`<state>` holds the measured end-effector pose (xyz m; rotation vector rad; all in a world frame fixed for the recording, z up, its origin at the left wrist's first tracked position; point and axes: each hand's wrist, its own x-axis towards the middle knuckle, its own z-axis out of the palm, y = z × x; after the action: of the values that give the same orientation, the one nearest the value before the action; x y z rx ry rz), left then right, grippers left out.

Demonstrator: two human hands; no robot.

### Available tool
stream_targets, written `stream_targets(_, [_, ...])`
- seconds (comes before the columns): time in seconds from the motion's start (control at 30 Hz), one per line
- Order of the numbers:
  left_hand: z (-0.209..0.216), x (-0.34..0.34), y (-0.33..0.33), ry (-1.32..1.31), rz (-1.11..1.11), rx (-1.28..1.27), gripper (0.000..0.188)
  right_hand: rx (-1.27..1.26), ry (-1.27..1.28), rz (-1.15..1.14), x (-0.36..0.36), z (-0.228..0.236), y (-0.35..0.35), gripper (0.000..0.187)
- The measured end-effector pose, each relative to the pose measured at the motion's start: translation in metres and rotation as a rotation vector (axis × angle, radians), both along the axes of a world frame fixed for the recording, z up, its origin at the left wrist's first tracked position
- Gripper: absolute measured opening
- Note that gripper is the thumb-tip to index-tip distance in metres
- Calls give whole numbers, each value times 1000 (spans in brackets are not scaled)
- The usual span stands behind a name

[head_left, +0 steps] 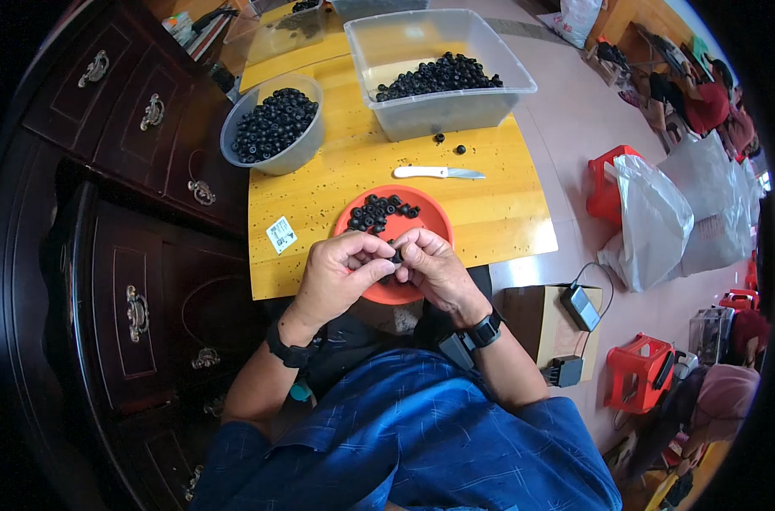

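Over the near edge of an orange plate (434, 204), my left hand (343, 271) and my right hand (443, 271) meet. Both are closed, pinching one small black round piece (396, 254) between the fingertips; it is partly hidden by the fingers. More black pieces (377, 210), some showing a hole in the middle, lie on the far left part of the plate. Beyond it lies a knife (438, 172) with a white handle, blade pointing right. Two loose black pieces (460, 149) sit near the large bin.
A round clear tub (298, 156) and a rectangular clear bin (447, 119) hold many black pieces on the yellow table (507, 204). A white label (281, 234) lies left. Dark drawers (140, 289) border the left; a cardboard box (532, 328), red stools (634, 375) and people are right.
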<state>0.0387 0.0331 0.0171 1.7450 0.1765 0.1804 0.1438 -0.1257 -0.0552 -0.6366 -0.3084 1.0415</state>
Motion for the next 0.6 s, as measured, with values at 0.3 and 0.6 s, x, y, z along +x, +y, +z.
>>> stream_targets(0.3, [-1,4,5,55,-179,-230,39,-44,-97,-23,3,6,0,17])
stream_targets(0.6, [2,1,4,41,-205,-97,33,50,-141,44,11,6,-2,18])
